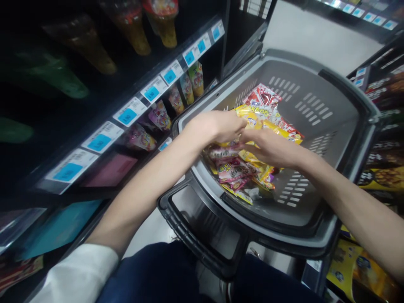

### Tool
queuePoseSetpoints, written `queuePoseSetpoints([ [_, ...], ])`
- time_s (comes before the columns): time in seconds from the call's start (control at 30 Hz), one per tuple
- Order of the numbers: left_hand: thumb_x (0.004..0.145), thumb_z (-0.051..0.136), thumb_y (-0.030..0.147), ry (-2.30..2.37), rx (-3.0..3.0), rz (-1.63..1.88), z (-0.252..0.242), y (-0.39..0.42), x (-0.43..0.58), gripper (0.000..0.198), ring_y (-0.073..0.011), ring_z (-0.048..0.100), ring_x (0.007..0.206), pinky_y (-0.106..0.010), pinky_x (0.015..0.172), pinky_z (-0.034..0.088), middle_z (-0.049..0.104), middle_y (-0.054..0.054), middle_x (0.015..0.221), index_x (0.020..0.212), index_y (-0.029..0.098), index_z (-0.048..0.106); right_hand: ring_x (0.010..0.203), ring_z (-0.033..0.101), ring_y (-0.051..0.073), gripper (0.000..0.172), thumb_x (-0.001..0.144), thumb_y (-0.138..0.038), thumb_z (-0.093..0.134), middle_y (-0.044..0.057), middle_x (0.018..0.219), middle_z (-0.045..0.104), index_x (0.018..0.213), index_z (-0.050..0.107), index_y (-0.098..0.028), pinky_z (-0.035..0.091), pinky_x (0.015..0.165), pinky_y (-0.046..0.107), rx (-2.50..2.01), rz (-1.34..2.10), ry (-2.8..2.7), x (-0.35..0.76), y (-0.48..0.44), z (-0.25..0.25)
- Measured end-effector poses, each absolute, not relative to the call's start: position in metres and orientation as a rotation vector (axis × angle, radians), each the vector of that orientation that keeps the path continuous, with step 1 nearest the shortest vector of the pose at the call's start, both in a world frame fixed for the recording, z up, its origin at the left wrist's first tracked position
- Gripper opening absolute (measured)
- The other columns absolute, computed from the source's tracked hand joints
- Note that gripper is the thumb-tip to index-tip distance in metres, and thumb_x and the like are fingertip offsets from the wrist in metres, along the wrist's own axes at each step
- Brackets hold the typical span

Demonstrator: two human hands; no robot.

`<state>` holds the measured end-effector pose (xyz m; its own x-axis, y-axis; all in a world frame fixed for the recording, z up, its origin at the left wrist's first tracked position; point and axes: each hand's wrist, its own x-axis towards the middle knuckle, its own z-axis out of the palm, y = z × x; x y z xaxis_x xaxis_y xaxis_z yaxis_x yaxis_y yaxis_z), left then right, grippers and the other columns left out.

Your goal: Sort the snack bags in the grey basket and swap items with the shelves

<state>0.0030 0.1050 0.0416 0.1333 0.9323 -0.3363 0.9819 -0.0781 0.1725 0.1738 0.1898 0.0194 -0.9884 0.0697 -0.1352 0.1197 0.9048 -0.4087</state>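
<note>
My left hand (226,126) reaches into the grey shopping basket (303,69) with its fingers curled at the edge of a yellow snack packet (252,120). From the other side comes my right hand (268,145), its fingers bent and almost meeting the left ones over the same packet. The fingertips of both are partly hidden. Behind the hands lies a red and white packet (263,96). Below them are pink packets (235,170) and more yellow ones, piled loosely at the near left end of the basket.
A black handle (195,242) hangs at the basket's near side, close to my legs. Shelving with blue-and-white price tags (126,113) and hanging snack bags (160,115) runs along the left. More packaged snacks (386,179) line the right.
</note>
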Motion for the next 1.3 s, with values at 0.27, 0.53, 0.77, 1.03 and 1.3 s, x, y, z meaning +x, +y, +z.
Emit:
queuePoseSetpoints([
  [0.27,0.112,0.016,0.051,2.265,1.832,0.474,0.052,0.103,0.005,0.064,-0.0319,0.067,0.116,-0.042,0.102,0.049,0.071,-0.016,0.113,0.133,0.014,0.064,0.074,0.066,0.02,0.018,0.102,-0.045,0.056,0.001,0.079,0.062,0.105,0.055,-0.027,0.061,0.069,0.04,0.984,-1.556,3.026,0.174,0.213,0.011],
  [0.53,0.108,0.036,0.048,2.272,1.912,0.654,0.05,0.102,0.003,0.052,-0.0322,0.066,0.119,-0.043,0.104,0.048,0.07,-0.017,0.122,0.146,0.015,0.048,0.069,0.066,0.019,0.03,0.098,-0.055,0.058,0.001,0.078,0.06,0.104,0.049,-0.027,0.062,0.06,0.037,1.417,-2.045,2.913,0.172,0.239,-0.004],
  [0.77,0.09,0.072,0.049,2.102,1.863,0.581,0.041,0.105,-0.006,0.1,-0.0344,0.069,0.116,-0.048,0.107,0.049,0.072,-0.015,0.117,0.164,0.012,0.016,0.077,0.067,0.017,0.03,0.101,-0.055,0.053,0.002,0.094,0.064,0.112,0.045,-0.029,0.064,0.069,0.035,1.659,-2.165,2.873,0.175,0.248,-0.001],
  [1.03,0.083,0.074,0.036,2.078,1.913,0.495,0.036,0.104,-0.009,0.094,-0.0392,0.064,0.128,-0.046,0.105,0.05,0.071,-0.016,0.124,0.161,0.013,0.026,0.091,0.07,0.019,0.028,0.103,-0.049,0.054,0.006,0.109,0.07,0.118,0.045,-0.028,0.064,0.081,0.037,1.542,-2.069,2.976,0.167,0.22,0.023],
  [1.3,0.076,0.085,0.04,2.001,1.906,0.327,0.044,0.103,-0.005,0.092,-0.0356,0.063,0.129,-0.039,0.11,0.048,0.069,-0.016,0.13,0.151,0.008,0.044,0.115,0.069,0.027,0.06,0.094,-0.071,0.059,0.013,0.131,0.066,0.133,0.056,-0.026,0.064,0.086,0.044,1.341,-1.823,3.249,0.173,0.235,-0.001],
])
